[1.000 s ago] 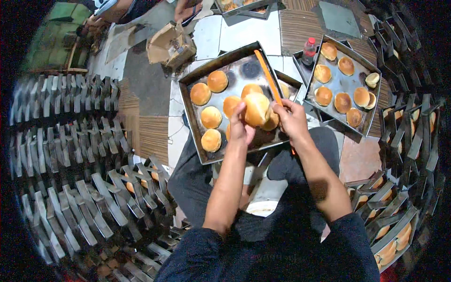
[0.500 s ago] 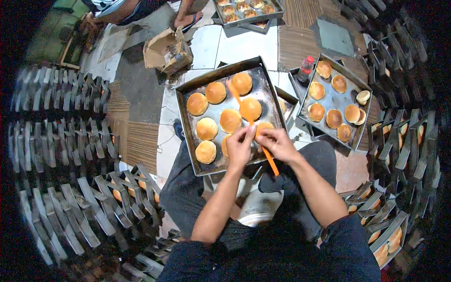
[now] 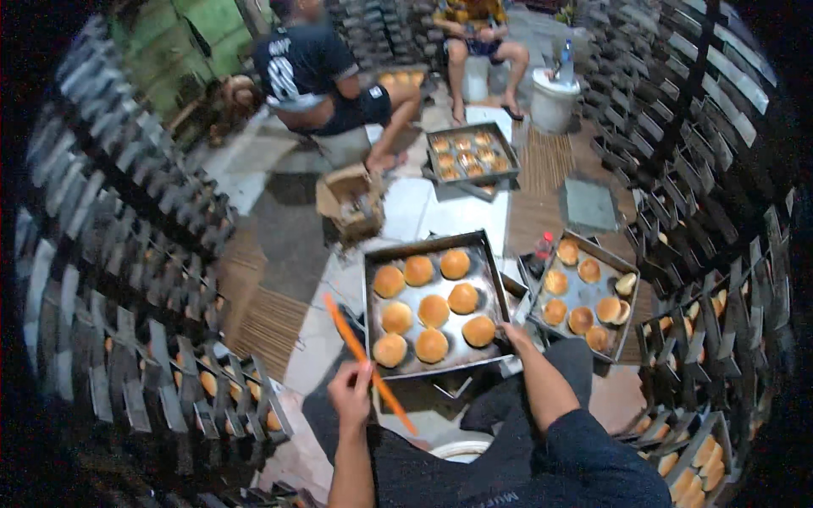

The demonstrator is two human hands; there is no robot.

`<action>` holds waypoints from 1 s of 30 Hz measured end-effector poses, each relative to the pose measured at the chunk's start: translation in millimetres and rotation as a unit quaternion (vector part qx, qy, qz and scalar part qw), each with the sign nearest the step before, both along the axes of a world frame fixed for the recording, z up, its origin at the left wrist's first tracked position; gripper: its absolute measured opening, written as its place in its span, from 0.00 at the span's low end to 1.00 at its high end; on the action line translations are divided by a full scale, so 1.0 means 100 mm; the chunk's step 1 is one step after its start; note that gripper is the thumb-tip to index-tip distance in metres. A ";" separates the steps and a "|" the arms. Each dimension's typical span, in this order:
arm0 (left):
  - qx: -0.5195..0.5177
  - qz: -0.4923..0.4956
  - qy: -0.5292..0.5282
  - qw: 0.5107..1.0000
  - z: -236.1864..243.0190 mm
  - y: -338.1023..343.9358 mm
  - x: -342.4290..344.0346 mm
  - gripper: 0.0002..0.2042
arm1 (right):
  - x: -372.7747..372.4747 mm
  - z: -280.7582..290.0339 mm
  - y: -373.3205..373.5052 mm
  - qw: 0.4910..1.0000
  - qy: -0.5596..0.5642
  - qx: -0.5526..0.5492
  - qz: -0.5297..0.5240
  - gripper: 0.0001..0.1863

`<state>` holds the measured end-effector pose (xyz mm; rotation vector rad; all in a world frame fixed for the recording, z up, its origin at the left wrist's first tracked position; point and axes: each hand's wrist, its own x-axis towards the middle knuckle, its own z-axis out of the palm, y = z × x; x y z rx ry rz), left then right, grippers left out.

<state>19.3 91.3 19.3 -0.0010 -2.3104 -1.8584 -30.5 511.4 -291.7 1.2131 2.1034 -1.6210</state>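
In the head view, a long, thin orange tool (image 3: 349,337) is held by the left hand (image 3: 350,391), pinched near its middle between the thumb and fingers. It is slanted, with its upper end just left of a square metal tray (image 3: 484,275) and its lower end pointed toward the lap. The tray's near right corner is grasped at the rim by the right hand (image 3: 515,339); some of its fingers are hidden. The tray is set in front of the knees, and 9 round golden-brown buns (image 3: 433,311) are spread across it in loose rows.

To the right, more buns are held in a 2nd tray (image 3: 578,293), with a red-capped bottle (image 3: 543,245) placed beside its left edge. Beyond the near tray, an open cardboard box (image 3: 360,207) is seen at the left, and a 3rd tray (image 3: 474,178) filled with topped pieces is set farther off. In the background, 2 people are seen seated: 1 dressed in a dark shirt (image 3: 309,76), 1 in a patterned yellow top (image 3: 472,15). A white bucket (image 3: 555,102) is topped by a clear bottle (image 3: 566,57). Both sides are lined with stacked dark metal trays (image 3: 127,364).
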 end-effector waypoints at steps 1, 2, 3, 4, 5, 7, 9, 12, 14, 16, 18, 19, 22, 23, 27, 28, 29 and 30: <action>-0.105 0.051 0.021 0.993 0.27 -0.42 0.35 0.07 | -0.12 0.37 -0.60 0.998 -0.029 -0.003 0.061 0.31; -0.118 0.115 0.023 0.986 0.34 -0.88 0.77 0.08 | -0.12 1.02 -1.11 0.991 -0.054 0.008 0.124 0.30; -0.087 0.148 0.045 0.984 0.33 -0.97 0.96 0.08 | -0.06 1.11 -1.00 0.993 -0.047 0.016 0.107 0.30; -0.109 0.186 0.053 0.975 0.23 -1.16 1.14 0.08 | -0.02 1.15 -0.90 0.990 -0.039 0.021 0.136 0.29; -0.113 0.208 0.023 0.971 0.21 -1.31 1.31 0.07 | -0.02 1.20 -0.79 0.985 -0.029 0.027 0.166 0.28; -0.060 0.276 -0.018 0.959 0.18 -1.48 1.63 0.07 | 0.02 1.49 -0.97 0.974 -0.008 0.141 0.176 0.25; 0.008 0.306 0.000 0.952 0.07 -1.58 1.83 0.08 | 0.06 1.77 -1.19 0.967 0.025 0.196 0.161 0.24; 0.026 0.291 0.005 0.956 0.05 -1.58 1.86 0.08 | 0.34 2.21 -1.19 0.983 0.065 0.145 0.090 0.24; 0.057 0.288 0.038 0.955 0.19 -1.45 1.81 0.06 | 0.57 2.50 -1.13 0.985 0.104 0.112 0.081 0.19; -0.031 0.233 0.073 0.969 0.31 -1.33 1.63 0.05 | 0.92 2.51 -0.75 0.976 0.186 0.100 0.054 0.17; -0.003 0.210 0.096 0.973 0.41 -1.26 1.44 0.05 | 1.54 3.06 -0.60 0.950 0.300 0.080 0.028 0.12; 0.030 0.178 0.110 0.977 0.41 -1.15 1.28 0.05 | 1.90 3.03 -0.27 0.936 0.347 0.059 0.009 0.11; 0.068 0.107 0.105 0.986 0.69 -0.63 0.86 0.10 | 3.19 3.83 0.05 0.929 0.310 0.202 -0.003 0.12; 0.057 0.098 0.118 0.987 0.72 -0.41 0.76 0.11 | 3.63 3.53 0.37 0.911 0.307 0.272 -0.044 0.15; 0.151 -0.093 0.157 0.972 0.90 0.33 0.41 0.12 | 5.05 4.36 -0.10 0.850 0.335 0.360 -0.191 0.06; 0.074 -0.094 0.260 0.958 0.93 0.58 0.40 0.12 | 5.47 4.39 -0.17 0.848 0.346 0.335 -0.221 0.06; 0.227 -0.099 0.105 0.963 1.13 0.90 0.56 0.11 | 5.66 4.67 -0.57 0.820 0.390 0.282 -0.310 0.06; 0.301 -0.187 0.127 0.927 1.05 1.14 0.56 0.11 | 6.36 4.47 -0.58 0.813 0.264 0.268 -0.444 0.05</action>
